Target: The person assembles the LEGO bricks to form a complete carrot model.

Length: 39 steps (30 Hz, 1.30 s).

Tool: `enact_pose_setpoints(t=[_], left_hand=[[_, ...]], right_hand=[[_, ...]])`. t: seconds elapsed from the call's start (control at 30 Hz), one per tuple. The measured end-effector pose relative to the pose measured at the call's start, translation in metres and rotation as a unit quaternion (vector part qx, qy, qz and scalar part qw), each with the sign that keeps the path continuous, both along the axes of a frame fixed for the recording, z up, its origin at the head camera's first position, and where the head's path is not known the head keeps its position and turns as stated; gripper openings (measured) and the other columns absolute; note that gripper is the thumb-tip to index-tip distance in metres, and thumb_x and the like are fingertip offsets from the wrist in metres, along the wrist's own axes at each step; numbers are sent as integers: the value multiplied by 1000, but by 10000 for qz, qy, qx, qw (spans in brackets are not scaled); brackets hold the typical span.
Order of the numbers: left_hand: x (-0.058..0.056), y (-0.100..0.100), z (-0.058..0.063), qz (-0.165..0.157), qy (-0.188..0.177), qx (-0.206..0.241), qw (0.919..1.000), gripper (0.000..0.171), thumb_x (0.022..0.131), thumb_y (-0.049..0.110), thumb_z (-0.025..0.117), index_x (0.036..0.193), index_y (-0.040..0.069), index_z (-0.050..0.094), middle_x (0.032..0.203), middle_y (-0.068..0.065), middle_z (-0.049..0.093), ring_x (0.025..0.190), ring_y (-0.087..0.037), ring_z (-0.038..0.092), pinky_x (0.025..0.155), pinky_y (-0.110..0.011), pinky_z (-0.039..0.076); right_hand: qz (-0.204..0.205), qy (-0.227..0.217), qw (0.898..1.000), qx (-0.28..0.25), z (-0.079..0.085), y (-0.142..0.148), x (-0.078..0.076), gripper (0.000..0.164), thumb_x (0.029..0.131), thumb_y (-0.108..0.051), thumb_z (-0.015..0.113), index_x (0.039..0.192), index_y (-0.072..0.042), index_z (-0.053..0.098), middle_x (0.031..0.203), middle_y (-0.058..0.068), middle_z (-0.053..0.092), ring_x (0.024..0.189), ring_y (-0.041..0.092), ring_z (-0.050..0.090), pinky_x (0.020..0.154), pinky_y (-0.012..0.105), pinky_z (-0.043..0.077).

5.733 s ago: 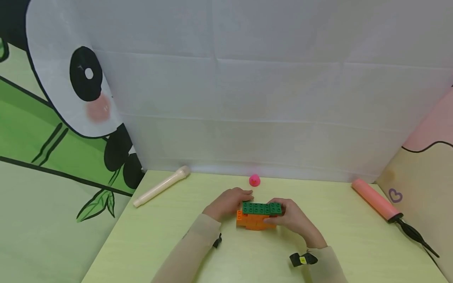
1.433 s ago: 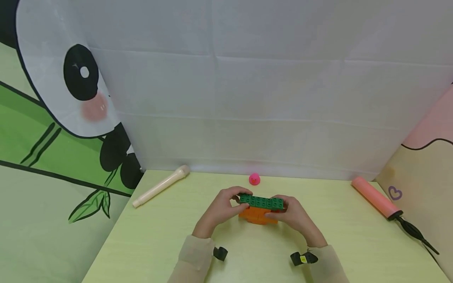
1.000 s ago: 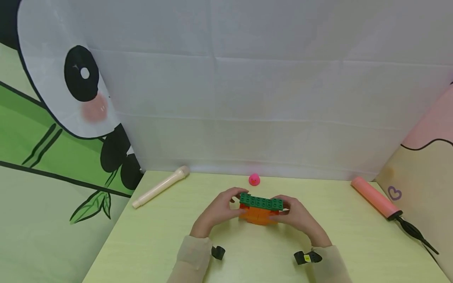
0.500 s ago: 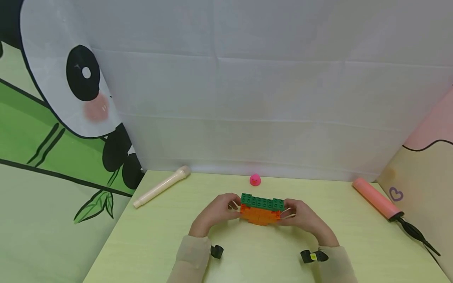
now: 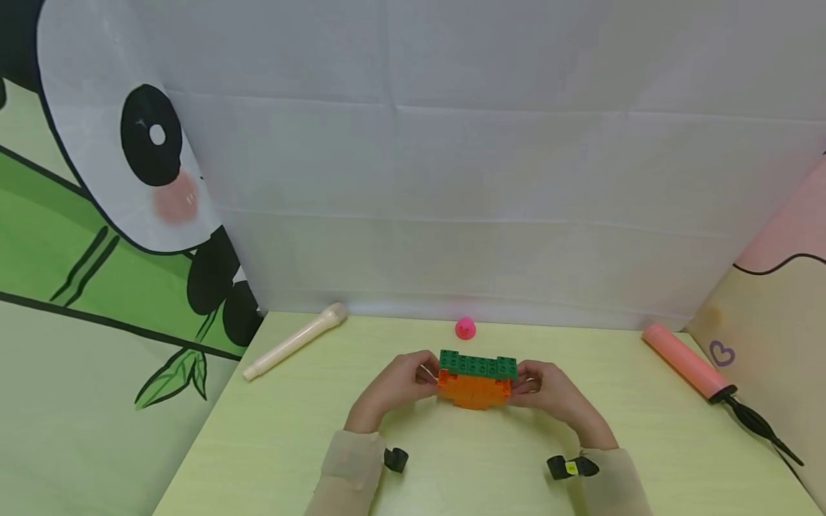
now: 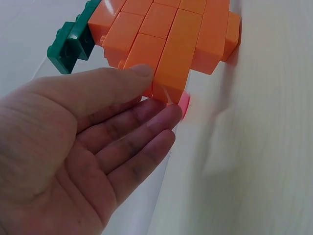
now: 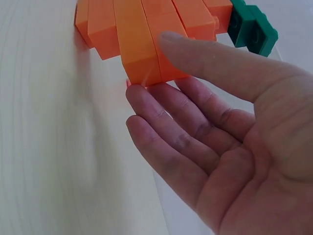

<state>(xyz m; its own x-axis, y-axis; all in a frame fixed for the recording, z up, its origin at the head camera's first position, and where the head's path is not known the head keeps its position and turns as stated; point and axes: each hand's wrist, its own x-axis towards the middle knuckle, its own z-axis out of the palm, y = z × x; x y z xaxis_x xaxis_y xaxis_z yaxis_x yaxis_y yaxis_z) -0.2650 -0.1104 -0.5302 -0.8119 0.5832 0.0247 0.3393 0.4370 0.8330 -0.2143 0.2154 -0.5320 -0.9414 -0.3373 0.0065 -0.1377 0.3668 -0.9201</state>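
A toy of building bricks stands upright on the table in the head view, with a row of green bricks [image 5: 477,365] on top of an orange brick body [image 5: 474,393] that narrows toward its base. My left hand [image 5: 400,387] grips its left end. In the left wrist view the thumb [image 6: 112,85] lies on the front of the orange bricks and the fingertips are behind them. At the opposite end, my right hand [image 5: 555,394] holds the body the same way, its thumb [image 7: 205,61] in front in the right wrist view.
Behind the bricks, a small pink ball-like toy [image 5: 465,328] sits near the white backdrop [image 5: 400,251]. A cream-coloured stick [image 5: 297,341] with a wider end lies at the table's left. At the right lies a pink cylinder [image 5: 687,362] with a black handle.
My left hand has come from behind the bricks to their left end. My right hand has shifted from the green row down and outward onto the orange right end.
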Motion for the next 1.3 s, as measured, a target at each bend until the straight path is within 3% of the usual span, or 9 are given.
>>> enact_pose_setpoints(t=[0.4, 0.8, 1.03, 1.13, 1.3], left_hand=[[-9, 11, -1, 450, 162, 3, 9989, 21, 101, 20, 72, 119, 10, 71, 110, 3, 71, 98, -15, 67, 91, -34, 57], [-14, 33, -7, 1160, -32, -14, 9932, 27, 103, 20, 68, 122, 2, 72, 106, -1, 73, 92, -17, 65, 85, -35, 58], [-17, 44, -11, 1525, -188, -227, 9879, 22, 104, 21, 65, 112, 5, 79, 95, 1, 72, 85, -17, 62, 82, -38, 57], [-18, 48, -11, 1663, -263, -339, 9851, 21, 105, 19, 64, 98, 8, 80, 82, 2, 67, 76, -17, 56, 71, -35, 51], [-19, 55, -14, 1906, -438, -488, 9795, 26, 105, 19, 63, 88, 7, 80, 75, 0, 61, 68, -18, 49, 62, -32, 40]], right_hand=[[-573, -223, 9978, 261, 5, 3, -15, 35, 91, -14, 82, 120, 4, 70, 105, 10, 72, 93, 24, 70, 84, 28, 58], [-910, -498, 9946, 18, -1, 5, -31, 37, 98, -16, 75, 125, 9, 70, 110, 15, 76, 99, 30, 73, 87, 34, 60], [-1250, -530, 9903, 305, -3, 3, -40, 29, 98, -14, 75, 117, 8, 75, 104, 13, 77, 95, 26, 72, 84, 37, 61], [-1290, -473, 9893, 490, -5, 1, -44, 28, 98, -14, 75, 114, 8, 76, 102, 13, 77, 92, 25, 72, 82, 38, 61], [-1344, -494, 9861, 847, -5, 0, -50, 28, 98, -19, 76, 111, 5, 78, 98, 9, 77, 86, 21, 69, 79, 39, 61]])
